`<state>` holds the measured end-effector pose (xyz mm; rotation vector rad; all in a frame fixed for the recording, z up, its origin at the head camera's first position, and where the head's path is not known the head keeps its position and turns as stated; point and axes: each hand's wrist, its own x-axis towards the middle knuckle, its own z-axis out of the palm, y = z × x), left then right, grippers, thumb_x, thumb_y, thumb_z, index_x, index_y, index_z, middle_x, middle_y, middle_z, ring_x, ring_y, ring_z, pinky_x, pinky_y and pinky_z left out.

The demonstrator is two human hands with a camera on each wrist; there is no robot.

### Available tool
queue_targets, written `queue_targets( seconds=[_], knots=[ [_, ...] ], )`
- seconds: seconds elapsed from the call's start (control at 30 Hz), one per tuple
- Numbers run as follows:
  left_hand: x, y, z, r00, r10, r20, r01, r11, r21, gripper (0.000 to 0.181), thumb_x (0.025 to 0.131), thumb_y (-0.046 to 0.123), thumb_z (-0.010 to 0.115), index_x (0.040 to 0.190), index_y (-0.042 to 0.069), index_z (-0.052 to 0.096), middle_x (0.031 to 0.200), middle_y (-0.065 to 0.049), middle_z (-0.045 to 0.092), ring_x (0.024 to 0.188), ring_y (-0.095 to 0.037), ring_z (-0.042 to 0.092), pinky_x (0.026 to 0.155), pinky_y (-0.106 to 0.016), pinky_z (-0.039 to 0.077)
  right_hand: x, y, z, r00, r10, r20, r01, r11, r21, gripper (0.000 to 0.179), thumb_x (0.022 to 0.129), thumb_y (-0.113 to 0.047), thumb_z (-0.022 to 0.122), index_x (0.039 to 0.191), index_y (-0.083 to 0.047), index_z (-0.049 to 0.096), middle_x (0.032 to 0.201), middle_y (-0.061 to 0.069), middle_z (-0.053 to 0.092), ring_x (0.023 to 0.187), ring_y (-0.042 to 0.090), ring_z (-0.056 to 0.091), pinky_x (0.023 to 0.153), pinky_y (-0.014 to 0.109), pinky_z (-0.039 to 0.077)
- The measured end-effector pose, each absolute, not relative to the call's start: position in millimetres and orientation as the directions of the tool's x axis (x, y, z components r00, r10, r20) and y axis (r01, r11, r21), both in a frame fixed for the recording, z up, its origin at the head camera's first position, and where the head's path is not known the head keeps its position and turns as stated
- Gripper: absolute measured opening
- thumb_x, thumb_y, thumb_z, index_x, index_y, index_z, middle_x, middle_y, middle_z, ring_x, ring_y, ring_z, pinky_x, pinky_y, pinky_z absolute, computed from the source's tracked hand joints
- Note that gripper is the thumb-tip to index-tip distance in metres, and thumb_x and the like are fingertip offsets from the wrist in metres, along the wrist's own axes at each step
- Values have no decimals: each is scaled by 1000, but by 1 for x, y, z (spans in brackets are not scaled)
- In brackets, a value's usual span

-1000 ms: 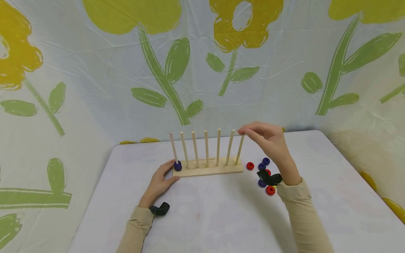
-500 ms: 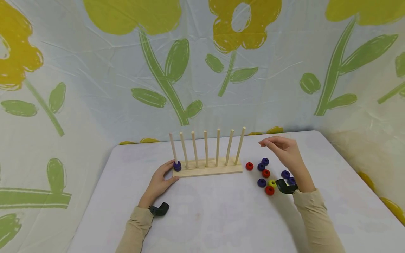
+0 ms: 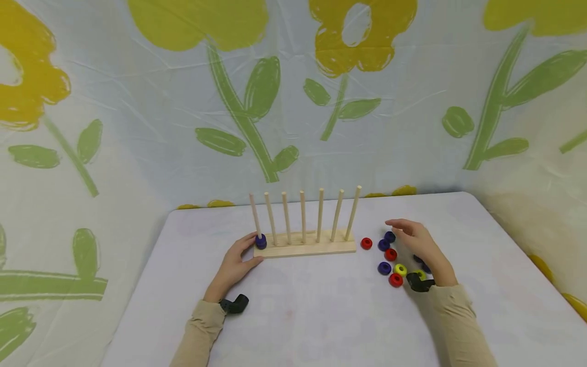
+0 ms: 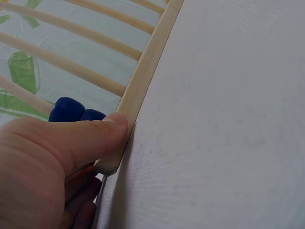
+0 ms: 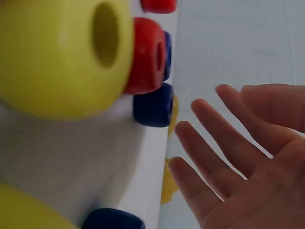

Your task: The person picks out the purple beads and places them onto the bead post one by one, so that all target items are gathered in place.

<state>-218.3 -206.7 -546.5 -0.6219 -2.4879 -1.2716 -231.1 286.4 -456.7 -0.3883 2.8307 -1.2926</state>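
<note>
A wooden peg rack, a long base with several upright pegs, stands on the table. My left hand grips its left end, with the thumb along the front edge and the other fingers at the end and back. Two dark blue beads are stacked on the leftmost peg, partly hidden behind the thumb in the left wrist view. My right hand hovers above the loose beads with nothing in it, its fingers extended and spread. A blue bead lies right below its fingertips.
Right of the rack lie several loose beads: red beads, blue beads and yellow beads, some partly behind the right wrist. A flower-printed cloth hangs behind and beside the white table.
My right hand has moved from the top of the rightmost peg to the right, then down over the loose beads, its fingers parting. The left hand has stayed on the rack.
</note>
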Motion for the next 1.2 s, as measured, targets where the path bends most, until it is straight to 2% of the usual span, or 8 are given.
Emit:
queue_targets(
  seconds=[0.13,0.23,0.43,0.6,0.77,1.0,1.2],
  knots=[
    [-219,-205,-546,-872,253,418,487,521,701,58,81,14,82,132,-3,61,143,-12,54,132,-37,47,108,-52,38,-232,291,-464,-952,-296,73,-262,672,-693,33,97,3,48,126,8,62,130,29,59,126,49,48,103,67,38],
    [-218,-205,-543,-892,253,375,453,515,728,59,82,13,82,134,-2,59,145,-11,53,135,-36,45,111,-52,35,-232,292,-466,-948,-316,33,-252,686,-682,36,93,7,47,126,8,62,132,29,58,127,49,47,103,67,37],
    [-217,-205,-539,-914,258,312,404,523,751,59,85,14,80,137,-1,57,148,-8,50,138,-33,41,114,-50,32,-232,293,-468,-951,-310,-12,-218,695,-685,37,92,10,47,126,8,62,133,30,56,127,49,47,101,64,40],
    [-217,-205,-540,-916,257,307,399,524,752,58,86,13,79,137,-1,57,148,-8,50,139,-33,41,114,-50,32,-231,292,-467,-947,-321,-9,-229,696,-681,35,92,10,49,125,8,63,132,30,57,126,49,48,99,62,43],
    [-216,-206,-539,-918,256,302,394,523,756,59,86,14,79,138,-1,56,148,-9,49,139,-33,41,114,-51,32,-229,293,-465,-959,-281,-41,-183,722,-667,32,91,7,54,122,6,66,126,30,60,120,48,53,96,61,47],
    [-216,-206,-540,-921,251,297,387,524,758,60,86,15,79,138,-1,56,149,-8,49,139,-33,40,114,-51,32,-231,296,-467,-976,-198,-91,-98,773,-626,24,87,3,63,110,0,70,111,23,67,106,45,60,92,62,49],
    [-215,-206,-540,-924,247,293,382,526,760,59,86,14,79,138,-1,56,149,-8,49,139,-33,40,114,-51,31,-231,298,-468,-978,-194,-83,-99,769,-631,23,86,3,66,108,0,70,106,19,68,101,40,62,89,58,51]
  ],
)
